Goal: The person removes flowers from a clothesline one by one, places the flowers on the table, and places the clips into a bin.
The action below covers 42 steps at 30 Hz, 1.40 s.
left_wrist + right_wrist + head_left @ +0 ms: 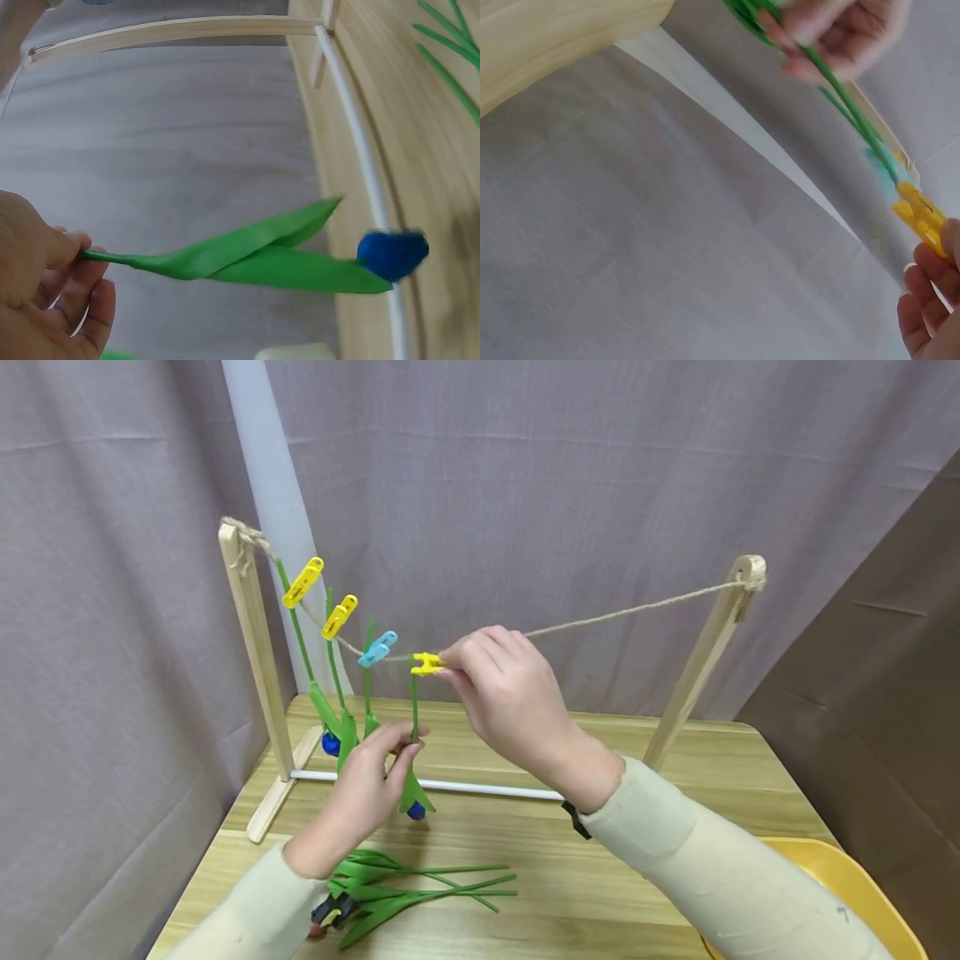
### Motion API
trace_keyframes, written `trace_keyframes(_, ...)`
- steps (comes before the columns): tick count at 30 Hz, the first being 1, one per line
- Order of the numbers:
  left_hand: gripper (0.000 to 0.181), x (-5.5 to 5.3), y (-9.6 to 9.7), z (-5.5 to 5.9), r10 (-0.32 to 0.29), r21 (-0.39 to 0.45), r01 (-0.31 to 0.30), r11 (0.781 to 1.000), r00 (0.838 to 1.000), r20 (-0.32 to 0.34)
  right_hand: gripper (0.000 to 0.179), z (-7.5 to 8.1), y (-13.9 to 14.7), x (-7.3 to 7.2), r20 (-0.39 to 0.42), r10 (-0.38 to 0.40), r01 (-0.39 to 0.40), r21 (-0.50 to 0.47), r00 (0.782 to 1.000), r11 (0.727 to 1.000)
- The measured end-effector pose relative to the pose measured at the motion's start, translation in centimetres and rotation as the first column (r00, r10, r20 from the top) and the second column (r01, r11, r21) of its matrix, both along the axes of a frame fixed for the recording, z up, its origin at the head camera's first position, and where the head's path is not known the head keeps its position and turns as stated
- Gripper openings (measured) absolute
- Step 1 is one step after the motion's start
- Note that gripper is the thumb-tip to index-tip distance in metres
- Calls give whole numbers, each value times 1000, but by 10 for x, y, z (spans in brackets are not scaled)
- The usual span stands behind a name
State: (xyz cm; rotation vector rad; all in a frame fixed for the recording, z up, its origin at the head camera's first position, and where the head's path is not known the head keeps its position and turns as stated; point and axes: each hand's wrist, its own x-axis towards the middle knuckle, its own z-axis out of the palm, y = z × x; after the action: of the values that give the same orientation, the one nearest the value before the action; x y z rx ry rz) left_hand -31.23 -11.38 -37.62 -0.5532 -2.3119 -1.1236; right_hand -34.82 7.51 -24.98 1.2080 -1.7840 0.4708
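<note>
Right hand (pixel 510 693) is pinching the yellow clip (pixel 426 664) on the string (pixel 637 607), frame centre. Left hand (pixel 371 777) fingers are curling around the blue tulip's stem (pixel 413 710), hanging below the clip.

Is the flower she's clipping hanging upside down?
Yes. The blue flower head hangs lowest, its stem running up to the yellow clothespin.

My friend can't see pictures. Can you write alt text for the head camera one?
A person's right hand pinches a yellow clip on a string between two wooden posts, while the left hand holds a green stem hanging under it, blue flower down. Three more stems hang clipped further left; loose stems lie on the table.
</note>
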Motion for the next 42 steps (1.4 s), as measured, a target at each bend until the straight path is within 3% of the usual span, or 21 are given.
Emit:
trace_keyframes(4,17,1,-2,-7,-7,-8,7,1000,999,31,13,4,3,0,6,18,-18,-42,1000,999)
trace_keyframes(9,18,3,-8,-11,50,-19,-50,999,998,-37,19,-2,10,0,44,11,-11,-3,999,1000)
trace_keyframes(12,19,4,-11,-12,51,-6,-51,999,997,-50,20,-9,18,0,68,-4,2,28,998,1000)
trace_keyframes(20,29,6,-11,-14,-6,-12,5,1000,997,-73,22,-38,53,-1,154,-46,28,118,987,993)
trace_keyframes(26,29,9,-9,-14,-2,-110,-10,994,994,-108,25,-66,85,-2,232,-109,68,177,967,982)
trace_keyframes(33,37,16,-5,-16,-42,-304,21,952,997,-63,28,-94,118,0,313,-179,118,204,933,972)
trace_keyframes(42,32,22,0,-28,-57,-462,50,886,998,0,29,-119,154,8,385,-236,166,208,892,964)
